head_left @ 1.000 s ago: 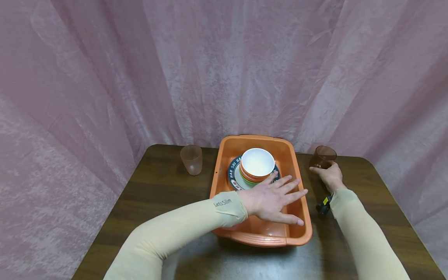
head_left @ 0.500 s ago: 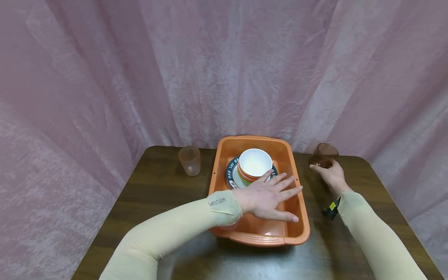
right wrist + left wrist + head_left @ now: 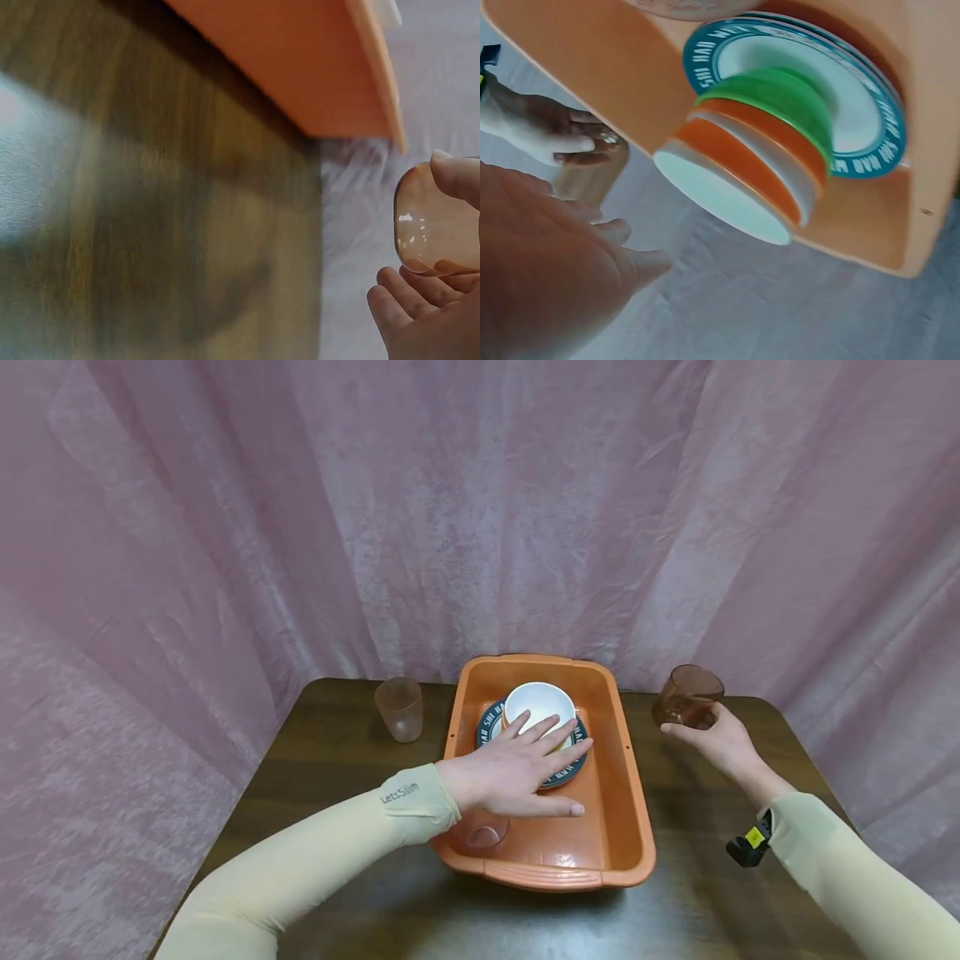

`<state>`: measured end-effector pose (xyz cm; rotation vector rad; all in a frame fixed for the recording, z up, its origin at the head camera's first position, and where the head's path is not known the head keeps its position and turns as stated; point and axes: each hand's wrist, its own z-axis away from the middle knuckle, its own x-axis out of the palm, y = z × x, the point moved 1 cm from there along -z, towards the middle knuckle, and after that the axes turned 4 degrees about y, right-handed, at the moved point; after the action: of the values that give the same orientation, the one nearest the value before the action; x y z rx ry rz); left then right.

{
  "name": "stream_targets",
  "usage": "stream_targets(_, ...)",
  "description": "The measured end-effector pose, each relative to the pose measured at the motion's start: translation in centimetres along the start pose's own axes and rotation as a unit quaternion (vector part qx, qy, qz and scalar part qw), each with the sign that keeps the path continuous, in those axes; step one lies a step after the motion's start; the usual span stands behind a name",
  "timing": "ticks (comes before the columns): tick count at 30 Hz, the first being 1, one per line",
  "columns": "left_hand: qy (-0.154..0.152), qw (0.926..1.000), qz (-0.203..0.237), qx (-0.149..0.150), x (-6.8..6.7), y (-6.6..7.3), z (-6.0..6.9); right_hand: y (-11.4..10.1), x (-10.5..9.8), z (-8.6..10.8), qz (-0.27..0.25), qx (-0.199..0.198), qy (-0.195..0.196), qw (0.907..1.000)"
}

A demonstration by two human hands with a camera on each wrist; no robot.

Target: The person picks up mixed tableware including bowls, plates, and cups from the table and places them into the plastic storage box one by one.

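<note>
My right hand (image 3: 723, 743) grips a brown see-through glass (image 3: 690, 689) at the table's back right. The glass is tilted, and in the right wrist view the same glass (image 3: 420, 217) shows against the curtain, with my thumb and fingers around it. My left hand (image 3: 521, 770) hovers with spread fingers over an orange plastic basin (image 3: 637, 810), holding nothing. Inside the basin, a stack of bowls (image 3: 742, 157), white, orange and green, sits on plates (image 3: 855, 124) with dark lettered rims. My left hand partly covers them in the head view.
A pale pinkish tumbler (image 3: 401, 714) stands on the wooden table (image 3: 330, 760) left of the basin. Another clear cup (image 3: 483, 833) lies in the basin's near left corner, partly under my left wrist. A pink curtain (image 3: 480, 527) hangs behind the table.
My left hand has moved left, from the basin's right side to over the bowls. My right hand has tilted the brown glass and appears to have raised it slightly.
</note>
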<state>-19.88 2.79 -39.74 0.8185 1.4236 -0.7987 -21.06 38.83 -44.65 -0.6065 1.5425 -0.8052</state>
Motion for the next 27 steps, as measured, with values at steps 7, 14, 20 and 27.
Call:
stream_targets(7,0.024,0.9996,0.007,-0.015,-0.3,-1.9,3.1,-3.3,0.7,2.6,0.010,-0.051,-0.026,0.9983)
stream_targets(14,0.020,0.9991,0.020,-0.032,-0.3,-3.3,6.2,-7.0,3.2,5.1,-0.017,-0.113,-0.046,0.9924)
stream_targets(20,0.029,0.9983,0.029,-0.042,-0.3,-4.1,8.5,-9.5,5.6,6.7,-0.044,-0.149,-0.081,0.9846)
stream_targets(27,0.044,0.9970,0.031,-0.056,-0.2,-4.9,11.0,-11.7,8.1,7.8,-0.065,-0.178,-0.129,0.9734)
